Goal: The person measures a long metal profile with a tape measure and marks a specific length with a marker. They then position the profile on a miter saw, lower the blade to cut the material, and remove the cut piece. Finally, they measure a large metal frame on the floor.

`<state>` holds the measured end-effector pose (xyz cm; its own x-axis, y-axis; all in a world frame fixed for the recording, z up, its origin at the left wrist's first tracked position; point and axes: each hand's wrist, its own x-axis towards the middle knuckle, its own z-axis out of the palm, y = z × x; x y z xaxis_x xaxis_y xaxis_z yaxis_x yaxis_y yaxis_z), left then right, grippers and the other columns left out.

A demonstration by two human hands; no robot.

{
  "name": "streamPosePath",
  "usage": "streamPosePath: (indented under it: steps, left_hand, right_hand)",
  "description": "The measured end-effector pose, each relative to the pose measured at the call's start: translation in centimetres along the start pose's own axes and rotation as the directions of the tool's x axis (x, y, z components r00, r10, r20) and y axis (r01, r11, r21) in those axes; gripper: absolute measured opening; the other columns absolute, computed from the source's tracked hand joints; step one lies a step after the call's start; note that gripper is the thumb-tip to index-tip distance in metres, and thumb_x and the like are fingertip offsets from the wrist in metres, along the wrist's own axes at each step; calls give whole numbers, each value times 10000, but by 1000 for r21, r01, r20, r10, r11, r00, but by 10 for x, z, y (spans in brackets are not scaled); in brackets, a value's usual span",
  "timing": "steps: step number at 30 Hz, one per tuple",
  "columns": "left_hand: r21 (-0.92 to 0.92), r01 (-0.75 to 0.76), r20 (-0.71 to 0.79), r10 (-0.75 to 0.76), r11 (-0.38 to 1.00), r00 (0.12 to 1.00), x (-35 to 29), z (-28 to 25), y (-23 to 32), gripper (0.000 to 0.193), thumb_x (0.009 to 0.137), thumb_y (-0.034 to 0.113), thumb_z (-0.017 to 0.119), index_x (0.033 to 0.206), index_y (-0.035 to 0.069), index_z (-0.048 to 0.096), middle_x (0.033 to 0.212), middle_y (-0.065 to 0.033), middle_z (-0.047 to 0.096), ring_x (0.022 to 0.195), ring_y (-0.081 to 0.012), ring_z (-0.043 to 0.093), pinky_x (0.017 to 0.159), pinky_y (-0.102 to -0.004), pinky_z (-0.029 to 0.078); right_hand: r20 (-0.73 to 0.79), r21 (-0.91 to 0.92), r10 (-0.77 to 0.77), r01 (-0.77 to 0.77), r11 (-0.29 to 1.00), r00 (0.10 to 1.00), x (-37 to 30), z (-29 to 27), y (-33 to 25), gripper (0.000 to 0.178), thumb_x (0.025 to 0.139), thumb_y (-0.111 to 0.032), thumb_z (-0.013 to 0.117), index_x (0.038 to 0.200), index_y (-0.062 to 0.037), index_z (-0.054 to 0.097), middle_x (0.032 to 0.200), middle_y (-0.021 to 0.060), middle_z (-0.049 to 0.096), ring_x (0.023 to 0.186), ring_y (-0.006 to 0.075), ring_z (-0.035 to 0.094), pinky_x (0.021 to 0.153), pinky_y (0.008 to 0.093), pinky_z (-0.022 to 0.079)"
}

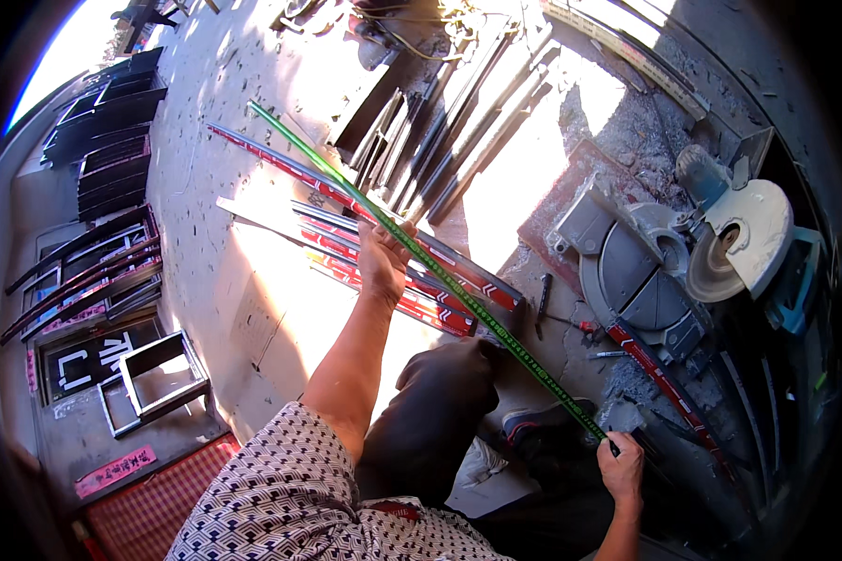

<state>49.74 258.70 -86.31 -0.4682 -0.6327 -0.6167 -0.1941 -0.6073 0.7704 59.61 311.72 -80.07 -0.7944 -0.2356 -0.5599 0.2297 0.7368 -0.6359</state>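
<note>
A long green tape measure point(524, 353) is pulled out straight, slanting from the far left to the near right. My right hand point(622, 467) is closed on its near end; the case, if it is there, is hidden. Under the tape lies a long dark profile bar point(285, 166) with red film, its right end near the knee. My left hand point(382, 266) wraps round the middle of this bar from below, the tape crossing at the fingers. Beneath and nearer me, several similar red-filmed bars point(430, 313) lie together.
A mitre saw point(739, 229) with a round blade stands at the right, a red-filmed bar point(660, 374) beside its base. Dark and silvery lengths point(440, 126) lie at the back. Stacked frames point(117, 178) line the left; a small open frame point(164, 374) stands nearer. A screwdriver-like tool point(544, 299) lies mid-floor.
</note>
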Motion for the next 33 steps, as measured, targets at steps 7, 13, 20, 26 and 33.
streamPosePath:
  steps: [7,13,20,26,33]
  left_hand:
    - [-113,30,48,-25,993,999,-70,22,90,236,1107,244,511,1107,15,571,860,-82,625,759,-228,629,751,-394,590]
    - [-106,37,108,-26,994,994,-149,40,181,261,1122,274,475,1102,33,576,893,-85,675,782,-214,682,754,-357,605]
    - [-68,66,176,-53,996,983,-231,44,269,308,1133,293,441,1133,16,575,973,-130,712,862,-226,726,801,-358,616]
    - [49,148,399,-155,988,904,-328,49,266,370,1123,376,461,1149,38,611,1075,-111,736,966,-215,716,865,-360,578]
    - [174,153,434,-215,973,875,-462,38,220,391,1114,384,487,1173,38,659,1067,-60,708,939,-162,652,834,-328,528]
  right_hand:
    - [65,-70,145,-140,988,987,-83,-88,-100,206,900,-144,652,994,26,721,960,224,715,910,399,693,817,448,540]
    - [47,-149,157,-148,978,987,-144,-149,-183,266,901,-186,663,1084,-7,736,1017,236,720,968,417,695,851,454,545]
    - [116,-192,157,-133,972,981,-177,-190,-268,362,926,-239,668,1181,10,730,1080,251,740,1024,375,725,878,443,560]
    - [124,-158,13,7,987,992,-169,-187,-332,313,947,-223,629,1146,-5,732,1049,262,722,1013,420,702,884,455,546]
    - [276,-19,-163,175,984,947,-161,-164,-350,314,980,-241,598,1130,6,719,991,230,744,935,343,741,825,404,549]
